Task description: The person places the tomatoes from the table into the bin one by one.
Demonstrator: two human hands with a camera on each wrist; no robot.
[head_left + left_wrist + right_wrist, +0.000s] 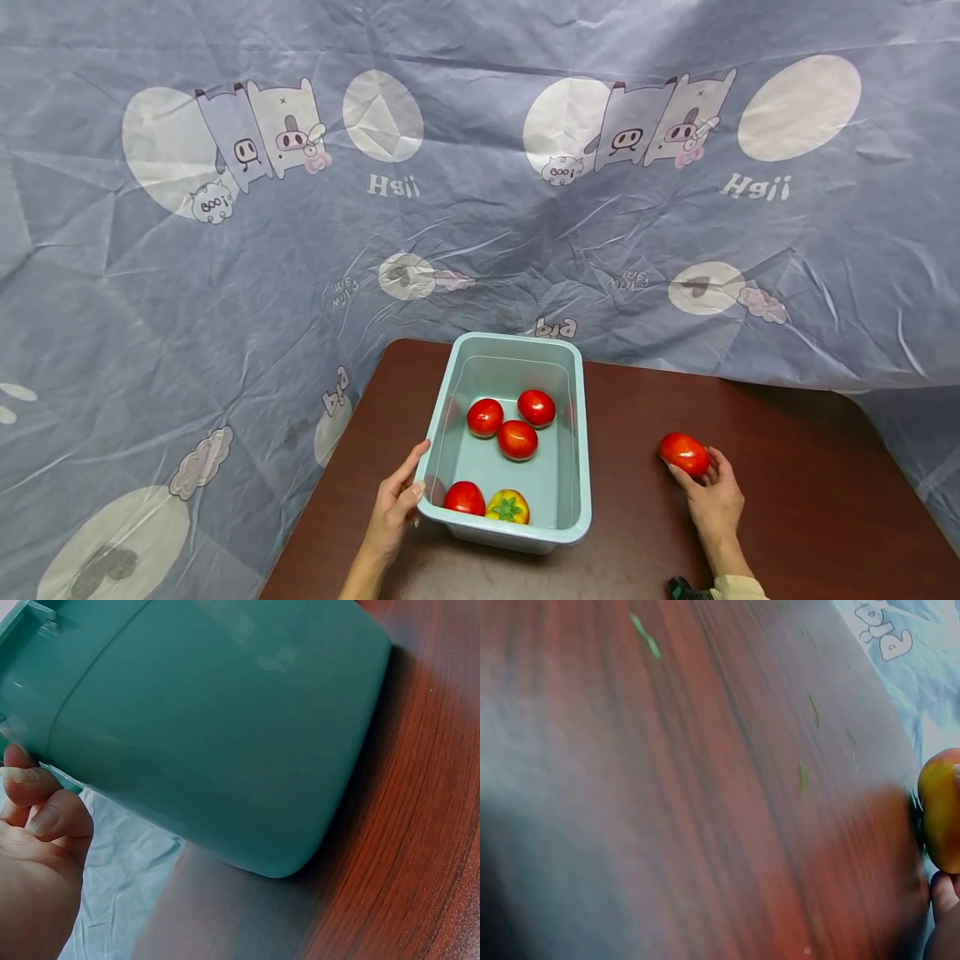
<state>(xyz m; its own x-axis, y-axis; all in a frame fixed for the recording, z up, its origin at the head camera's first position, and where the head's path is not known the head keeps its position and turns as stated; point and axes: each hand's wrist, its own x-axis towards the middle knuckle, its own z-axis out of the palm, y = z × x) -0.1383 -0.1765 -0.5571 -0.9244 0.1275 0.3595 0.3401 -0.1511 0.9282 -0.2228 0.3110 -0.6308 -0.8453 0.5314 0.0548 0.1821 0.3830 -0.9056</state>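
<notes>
My left hand (392, 508) grips the left rim of a pale blue-green plastic tub (583, 467), near its front corner. In the left wrist view, curled fingers (64, 817) show at the rim, beside the tub's outer wall (217, 742). Inside lie several tomatoes: three red ones, such as this tomato (517, 440), toward the middle and back, plus a red tomato (464, 498) and a yellowish tomato (508, 507) with a green star-shaped top by the front wall. Right of the tub, my right hand (716, 500) holds another red tomato (683, 454) between thumb and fingers; its yellow-orange side (939, 814) shows in the right wrist view.
The tub stands on a dark reddish-brown wooden table (630, 533). A crumpled grey-blue cloth (480, 208) with pig drawings hangs behind and to the left of it. Thin green marks (646, 636) appear over the wood in the right wrist view.
</notes>
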